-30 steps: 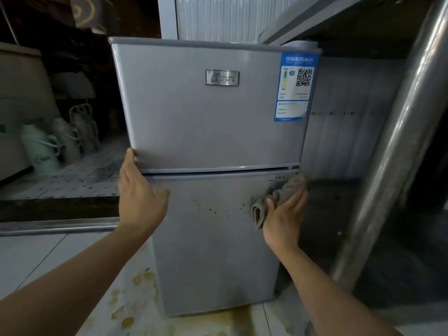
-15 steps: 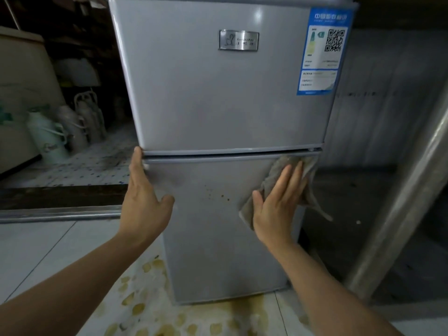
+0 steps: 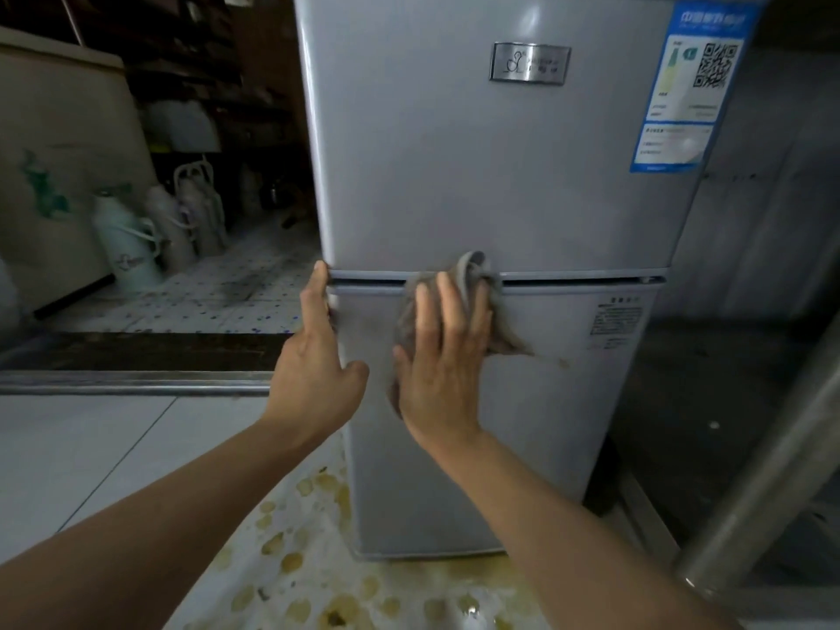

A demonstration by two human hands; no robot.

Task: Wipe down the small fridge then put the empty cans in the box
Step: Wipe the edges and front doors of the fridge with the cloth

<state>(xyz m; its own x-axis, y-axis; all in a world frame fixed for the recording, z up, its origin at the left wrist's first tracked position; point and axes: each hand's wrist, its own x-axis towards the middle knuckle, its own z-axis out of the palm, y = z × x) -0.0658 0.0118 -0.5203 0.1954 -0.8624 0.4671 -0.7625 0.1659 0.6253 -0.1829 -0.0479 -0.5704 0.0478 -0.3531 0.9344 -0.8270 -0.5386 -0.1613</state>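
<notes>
A small silver two-door fridge (image 3: 500, 184) stands on a stained tile floor (image 3: 113, 447), filling the middle of the view, with thermos jugs (image 3: 132, 252) on the ground well off to its left and a steel pipe (image 3: 763, 493) slanting past its right side. At the seam between the fridge's two doors, the right hand (image 3: 438, 356) lies flat, fingers straight and spread, pressing a grey cloth (image 3: 472, 306) against the top of the lower door (image 3: 545, 425); the cloth bunches up over the seam and trails toward the fridge's right. The left hand (image 3: 318, 356) rests open along the fridge's left edge, fingertips at the seam and thumb out on the lower door, apparently steadying the cabinet. The cloth hand sits left of the door's centre, so the unwiped width of the lower door, including faint brownish marks (image 3: 561, 361) just beyond the cloth, lies to its right and below; the right hand is the one placed to sweep that way. The wiping appears part done. No cans or box are in view.
</notes>
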